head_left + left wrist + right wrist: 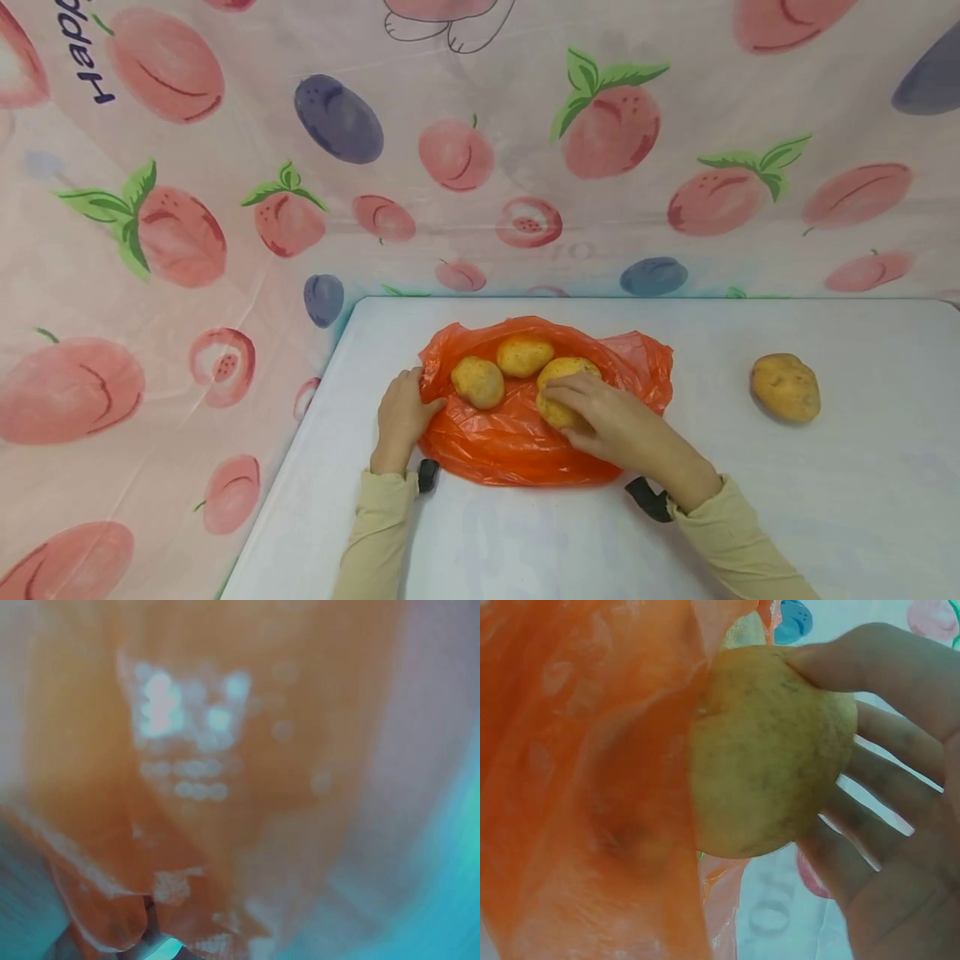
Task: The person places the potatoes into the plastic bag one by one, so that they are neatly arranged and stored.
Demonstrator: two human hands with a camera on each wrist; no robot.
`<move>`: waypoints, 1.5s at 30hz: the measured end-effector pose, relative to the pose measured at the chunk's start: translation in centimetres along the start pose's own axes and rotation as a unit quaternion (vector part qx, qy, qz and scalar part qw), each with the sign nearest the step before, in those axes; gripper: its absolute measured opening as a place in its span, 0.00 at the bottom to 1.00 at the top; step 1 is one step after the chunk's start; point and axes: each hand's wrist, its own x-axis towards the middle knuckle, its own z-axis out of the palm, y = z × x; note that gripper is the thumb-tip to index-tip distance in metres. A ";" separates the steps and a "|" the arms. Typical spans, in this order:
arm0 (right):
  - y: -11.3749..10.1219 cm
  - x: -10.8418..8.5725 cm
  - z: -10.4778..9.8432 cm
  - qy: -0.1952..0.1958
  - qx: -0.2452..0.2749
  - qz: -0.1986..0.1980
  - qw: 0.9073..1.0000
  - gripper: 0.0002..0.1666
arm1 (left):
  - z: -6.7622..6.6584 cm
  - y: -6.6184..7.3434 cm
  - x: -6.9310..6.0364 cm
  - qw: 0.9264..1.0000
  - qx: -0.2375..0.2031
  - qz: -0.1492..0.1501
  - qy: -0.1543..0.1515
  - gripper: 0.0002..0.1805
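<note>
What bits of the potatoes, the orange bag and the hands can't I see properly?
Right wrist view: the orange bag covers the left part of the potato; the picture's edge cuts off the right hand.
Head view: the right hand's fingers hide part of that same potato.
Left wrist view: the bag is too close and blurred to show what lies behind it.
Head view: the left sleeve runs off the bottom edge.

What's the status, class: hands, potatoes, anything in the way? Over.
Left hand holding orange bag at left edge. Right hand gripping one potato at the bag. Two more potatoes in bag, loose potato at right. No obstruction visible.
</note>
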 end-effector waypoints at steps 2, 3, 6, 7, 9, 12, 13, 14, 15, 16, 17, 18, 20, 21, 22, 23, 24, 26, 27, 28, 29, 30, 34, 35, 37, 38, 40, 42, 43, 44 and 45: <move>0.0 0.0 0.1 -0.009 0.001 0.002 1.000 0.29 | 0.0 0.0 0.0 1.000 -0.001 0.002 0.000 0.36; 0.0 0.0 0.1 -0.012 0.001 0.001 1.000 0.29 | 0.0 -0.1 0.1 1.000 -0.001 0.002 -0.001 0.36; 0.1 0.0 0.4 -0.020 0.002 0.002 1.000 0.29 | 0.1 -0.1 0.1 1.000 -0.002 0.002 -0.001 0.37; 0.1 0.0 0.5 -0.024 0.003 0.003 1.000 0.29 | 0.1 -0.1 0.2 1.000 -0.002 0.001 -0.001 0.37; 0.1 0.0 0.6 -0.032 0.003 0.007 0.999 0.29 | 0.1 -0.1 0.2 1.000 -0.002 0.001 0.000 0.37; 0.2 -0.1 0.9 -0.050 0.007 0.017 0.999 0.30 | 0.1 -0.1 0.2 1.000 0.001 0.002 0.002 0.36; 0.3 -0.1 0.9 -0.056 0.007 0.020 0.998 0.30 | 0.1 -0.1 0.2 1.000 0.001 0.002 0.003 0.36; 0.3 -0.2 1.0 -0.061 0.007 0.023 0.998 0.29 | 0.1 -0.1 0.2 1.000 0.002 0.002 0.003 0.36; 0.3 -0.2 1.0 -0.065 0.008 0.026 0.998 0.29 | 0.1 -0.1 0.2 1.000 0.002 0.001 0.003 0.36; 0.4 -0.2 1.1 -0.068 0.008 0.028 0.997 0.29 | 0.1 -0.1 0.2 1.000 0.002 0.002 0.003 0.36; 0.4 -0.3 1.1 -0.069 0.007 0.030 0.997 0.29 | 0.1 -0.1 0.1 1.000 0.001 0.001 0.003 0.36; 0.4 -0.3 1.1 -0.071 0.005 0.032 0.997 0.29 | 0.1 -0.1 0.1 1.000 0.000 0.001 0.002 0.35; 0.4 -0.3 1.2 -0.072 0.004 0.034 0.997 0.28 | 0.1 0.0 0.1 1.000 -0.002 0.000 0.001 0.35; 0.4 -0.3 1.2 -0.072 0.003 0.035 0.997 0.28 | 0.1 0.0 0.1 1.000 -0.003 -0.001 0.001 0.35; 0.4 -0.3 1.3 -0.072 0.001 0.036 0.997 0.28 | 0.1 0.0 0.0 1.000 -0.005 -0.001 0.001 0.35; 0.4 -0.3 1.4 -0.070 0.000 0.035 0.997 0.28 | 0.1 0.0 0.1 1.000 -0.005 -0.002 0.001 0.35; 0.4 -0.3 1.4 -0.069 -0.001 0.035 0.997 0.28 | 0.1 0.0 0.1 1.000 -0.005 -0.003 0.001 0.35; 0.4 -0.3 1.5 -0.066 -0.004 0.036 0.997 0.28 | 0.1 0.0 0.1 1.000 -0.005 -0.004 0.002 0.35; 0.4 -0.4 1.5 -0.064 -0.006 0.036 0.997 0.29 | 0.1 0.0 0.1 1.000 -0.004 -0.004 0.003 0.35; 0.4 -0.4 1.5 -0.063 -0.008 0.036 0.997 0.29 | 0.1 0.0 0.1 1.000 -0.003 -0.004 0.004 0.34; 0.4 -0.5 1.4 -0.060 -0.009 0.034 0.998 0.29 | 0.1 0.0 0.1 1.000 -0.001 -0.005 0.005 0.34; 0.5 -0.5 1.4 -0.058 -0.011 0.034 0.998 0.30 | 0.1 0.0 0.1 1.000 -0.001 -0.005 0.006 0.34; 0.6 -0.9 1.0 -0.046 -0.019 0.028 0.998 0.29 | 0.1 0.1 0.1 1.000 0.001 -0.006 0.008 0.34; 0.6 -1.0 0.9 -0.044 -0.020 0.028 0.998 0.29 | 0.1 0.1 0.0 1.000 0.001 -0.006 0.007 0.34; 0.7 -1.2 0.8 -0.044 -0.022 0.030 0.998 0.29 | 0.1 0.2 0.0 1.000 0.001 -0.008 0.005 0.34; 0.7 -1.3 0.7 -0.044 -0.023 0.032 0.998 0.30 | 0.1 0.2 0.0 1.000 0.002 -0.007 0.004 0.34; 0.7 -1.4 0.6 -0.045 -0.026 0.036 0.998 0.30 | 0.0 0.3 0.0 1.000 0.000 -0.009 0.002 0.34; 0.8 -1.6 0.5 -0.044 -0.023 0.040 0.998 0.29 | 0.0 0.3 -0.1 1.000 0.000 -0.011 0.002 0.34; 0.8 -1.6 0.4 -0.043 -0.021 0.042 0.998 0.29 | -0.1 0.3 -0.1 1.000 -0.002 -0.011 0.002 0.34; 0.8 -1.7 0.4 -0.041 -0.018 0.044 0.998 0.28 | -0.1 0.3 -0.1 1.000 -0.002 -0.011 0.002 0.34; 0.9 -1.8 0.3 -0.039 -0.016 0.047 0.998 0.28 | -0.1 0.3 -0.1 1.000 -0.002 -0.012 0.002 0.34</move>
